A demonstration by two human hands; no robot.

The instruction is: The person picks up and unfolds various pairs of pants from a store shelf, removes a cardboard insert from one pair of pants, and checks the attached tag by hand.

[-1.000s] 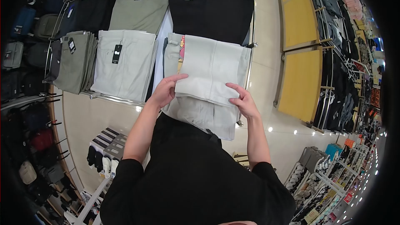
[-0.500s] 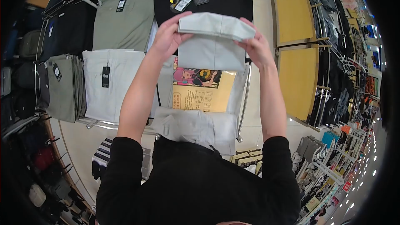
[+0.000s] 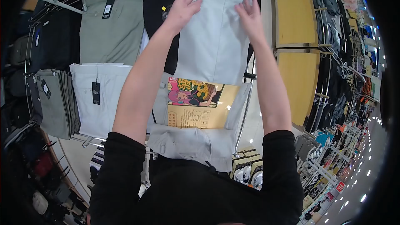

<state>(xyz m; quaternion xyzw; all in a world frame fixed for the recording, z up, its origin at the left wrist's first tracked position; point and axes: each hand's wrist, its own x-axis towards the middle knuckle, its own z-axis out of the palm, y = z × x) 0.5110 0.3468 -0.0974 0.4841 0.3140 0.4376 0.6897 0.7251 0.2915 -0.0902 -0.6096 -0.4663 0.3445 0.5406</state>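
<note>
Pale grey trousers (image 3: 212, 33) lie with their leg part spread flat over folded black trousers (image 3: 160, 29). On the upper left of the pale cloth is my left hand (image 3: 182, 10), fingers apart. My right hand (image 3: 250, 18) rests near the upper right edge of the same cloth, its fingers spread and curved. Below, a yellow printed board (image 3: 196, 112) with a cartoon figure lies on the pale trousers. The bunched waist part (image 3: 191, 143) of pale trousers lies against my front, below the board.
To the left, grey-green trousers (image 3: 110, 33) and white trousers (image 3: 102, 100) lie on a metal rack (image 3: 89, 139). Yellow panels (image 3: 296, 83) and hanging clothes stand to the right. Shoes on boxes (image 3: 248, 171) are at the lower right.
The folded end of the pale cloth has been opened out upward and now covers the black trousers' tag. Both hands have moved up and let go of the fold.
</note>
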